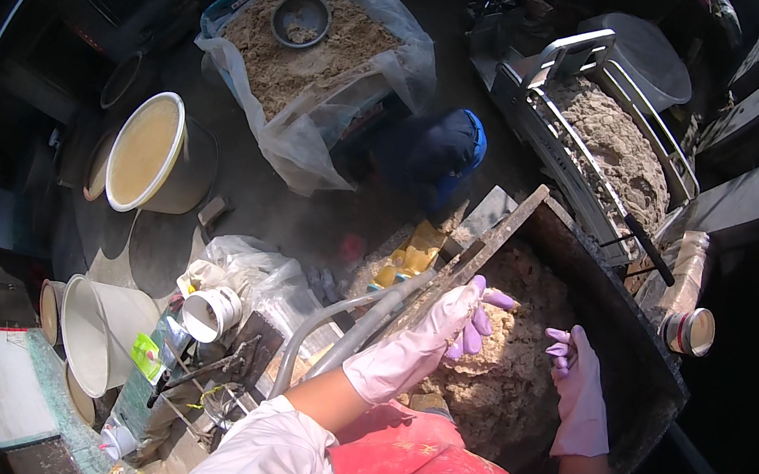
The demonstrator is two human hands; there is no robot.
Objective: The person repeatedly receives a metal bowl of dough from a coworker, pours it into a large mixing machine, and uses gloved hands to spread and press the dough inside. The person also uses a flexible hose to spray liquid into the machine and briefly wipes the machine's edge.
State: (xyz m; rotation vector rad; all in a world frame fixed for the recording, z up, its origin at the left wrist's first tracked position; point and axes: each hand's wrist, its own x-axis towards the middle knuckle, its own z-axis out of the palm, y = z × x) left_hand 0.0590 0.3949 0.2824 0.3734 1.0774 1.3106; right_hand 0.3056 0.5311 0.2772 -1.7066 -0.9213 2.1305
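Both hands wear long rubber gloves, pale pink with purple fingers. My left hand [475, 322] is over the left side of a dark, crusted trough [642, 344], palm inward, fingers spread and bits of material stuck to them. My right hand [564, 349] hovers at the trough's right side, fingers apart and slightly bent, holding nothing that I can see. Under and between the hands lies a lumpy, moist tan mash [516, 368], partly sunlit and partly in shadow. A red apron [430, 467] covers my front.
A person in dark blue [441, 149] bends beside a plastic-lined tub of crumbly tan material [364, 21] holding a round bowl [301, 20]. A metal-railed cart [569, 156] carries more mash. Left stand a tub of yellowish liquid [147, 150] and a white bucket [103, 333]; grey hoses [333, 328] run beside the trough.
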